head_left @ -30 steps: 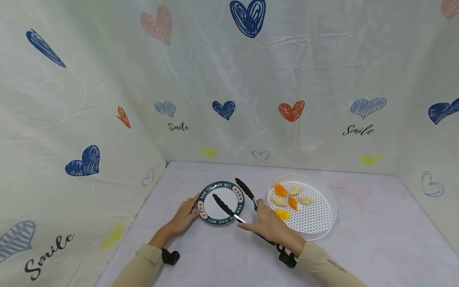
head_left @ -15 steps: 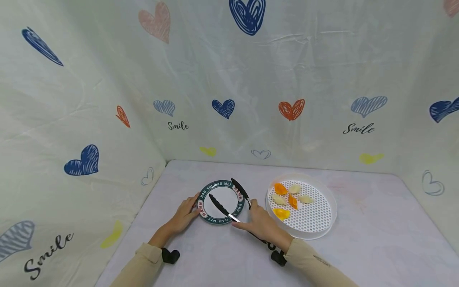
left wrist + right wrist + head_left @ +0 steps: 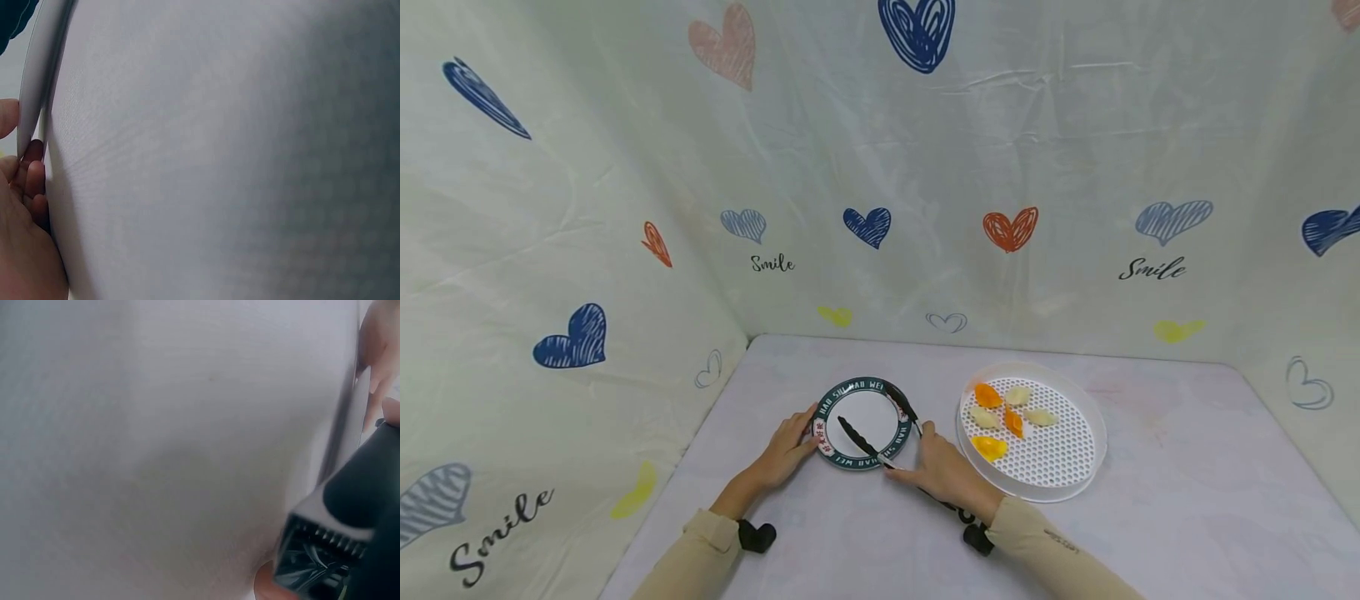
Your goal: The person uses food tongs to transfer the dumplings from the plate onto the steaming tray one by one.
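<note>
My left hand [image 3: 784, 452] grips the left edge of a round plate [image 3: 850, 404], which has a white centre and a dark green lettered rim. In the left wrist view, the thumb lies over the plate's edge [image 3: 39, 69] and curled fingers sit beneath it. My right hand [image 3: 953, 472] holds black-tipped metal tongs [image 3: 859, 437] with their arms spread. One tip lies over the plate's middle, the other over its right rim, with nothing between them. The right wrist view has the tongs' dark handle [image 3: 359, 481] close up; the tips are outside it.
Right of the plate stands a round white perforated tray [image 3: 1063, 467] with a clear raised rim. Several dumpling-shaped pieces, orange [image 3: 991, 448] and cream-coloured [image 3: 1041, 417], lie on its left half. A pale cloth covers the table [image 3: 1210, 500], with a heart-printed curtain [image 3: 1075, 167] behind.
My right hand has moved left with the tongs, carrying the tips farther over the plate and then slightly lower in view. The left hand and plate have stayed in place.
</note>
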A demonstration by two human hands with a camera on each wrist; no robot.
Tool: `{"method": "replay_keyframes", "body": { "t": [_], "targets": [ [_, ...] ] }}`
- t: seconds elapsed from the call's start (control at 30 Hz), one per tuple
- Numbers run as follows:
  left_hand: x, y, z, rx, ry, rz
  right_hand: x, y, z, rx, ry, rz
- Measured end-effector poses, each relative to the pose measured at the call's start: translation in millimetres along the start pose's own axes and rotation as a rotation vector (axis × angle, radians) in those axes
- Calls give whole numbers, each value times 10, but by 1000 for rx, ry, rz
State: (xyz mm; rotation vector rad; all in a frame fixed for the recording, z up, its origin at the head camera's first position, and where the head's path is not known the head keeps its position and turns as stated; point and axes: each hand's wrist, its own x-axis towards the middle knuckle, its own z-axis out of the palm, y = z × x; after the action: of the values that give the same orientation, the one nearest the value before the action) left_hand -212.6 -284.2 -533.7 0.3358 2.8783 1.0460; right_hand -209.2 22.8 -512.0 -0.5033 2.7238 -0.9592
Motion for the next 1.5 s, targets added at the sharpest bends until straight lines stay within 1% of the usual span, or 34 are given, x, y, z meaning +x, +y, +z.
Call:
{"method": "replay_keyframes", "body": {
  "t": [0.13, 0.3, 0.63, 0.83, 1.13, 1.37, 1.5],
  "targets": [
    [-6, 4, -3, -2, -3, -6, 7, 6, 10, -14, -6, 13],
    [-20, 16, -5, -10, -2, 4, -11, -8, 30, -36, -4, 33],
    [-21, 34, 0, -9, -10, -18, 1, -31, 79, -100, -11, 96],
    [-3, 38, -10, -15, -9, -7, 18, -34, 88, -110, 12, 84],
    [0, 68, -24, 2, 4, 18, 23, -30, 99, -142, 51, 52],
    [-16, 54, -15, 3, 15, 18, 10, -24, 125, -178, 77, 35],
    [-22, 35, -17, -2, 6, 15, 3, -30, 136, -182, 75, 35]
  ]
}}
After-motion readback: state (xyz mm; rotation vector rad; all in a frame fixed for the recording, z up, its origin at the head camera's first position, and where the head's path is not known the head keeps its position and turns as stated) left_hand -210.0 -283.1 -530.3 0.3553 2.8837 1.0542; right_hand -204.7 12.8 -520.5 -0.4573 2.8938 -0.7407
